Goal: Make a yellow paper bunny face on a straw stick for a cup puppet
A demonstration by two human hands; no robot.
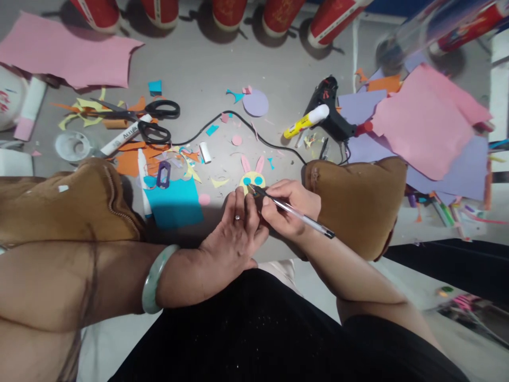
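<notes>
A small paper rabbit face (pixel 253 175) lies on the grey table, yellow with pink ears and blue round eyes. My left hand (pixel 233 233) rests over its lower edge, fingers stretched out and lying flat, so the lower part of the face is hidden. Gripped in my right hand (pixel 293 208) is a clear ballpoint pen (pixel 305 218) with a black end. The pen's tip is at the rabbit's face, close to the left blue eye; whether it touches the paper I cannot tell. A blue paper sheet (pixel 175 204) and a pink paper circle (pixel 204 199) lie left of my fingers.
Black-handled scissors (pixel 159 110), an acrylic marker (pixel 126 135) and paper scraps lie to the left. A glue gun (pixel 332 109), its cable, and a yellow glue stick (pixel 305 121) are at the right, beside pink paper (pixel 425 122). Red cups (pixel 228 11) stand along the back.
</notes>
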